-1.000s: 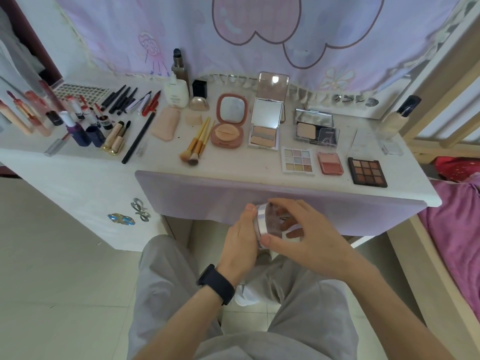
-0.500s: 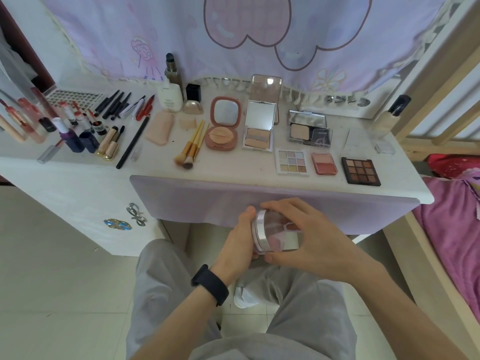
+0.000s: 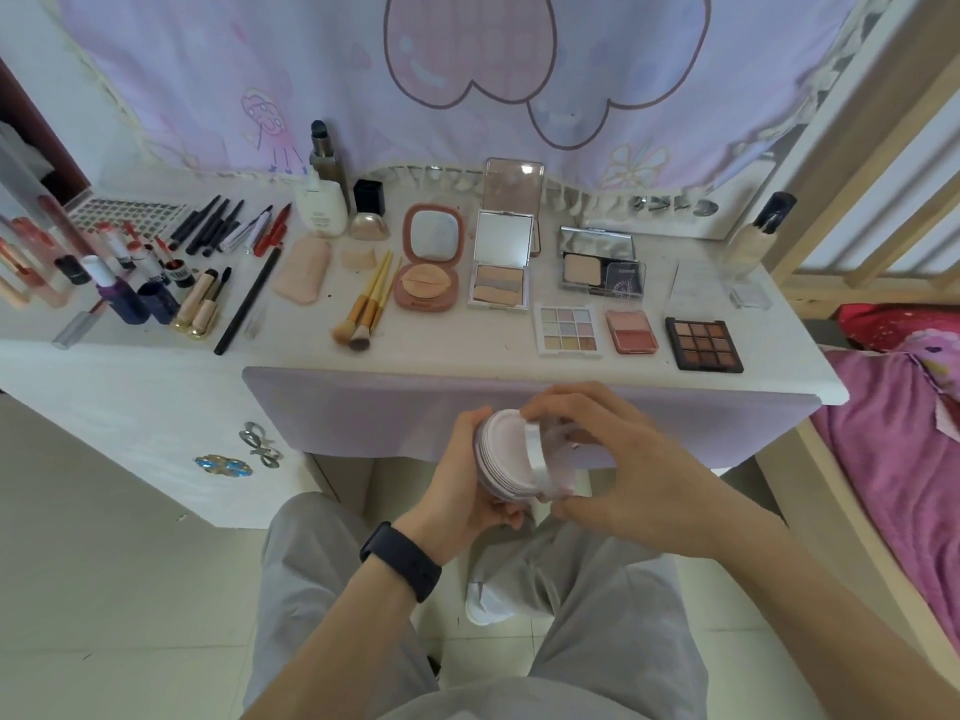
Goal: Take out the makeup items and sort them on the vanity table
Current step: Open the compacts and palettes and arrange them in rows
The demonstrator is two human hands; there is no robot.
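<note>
Clear lid (image 3: 535,456) has tipped off the powder jar (image 3: 500,445) since a moment ago, right hand (image 3: 626,475) pinching it, left hand (image 3: 460,478) gripping the jar, both just below the desk (image 3: 467,358) front edge.

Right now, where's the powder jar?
Head view, lower centre: the powder jar is off the vanity table, held just in front of its front edge; the left hand grips the base, the right hand the lid.
</note>
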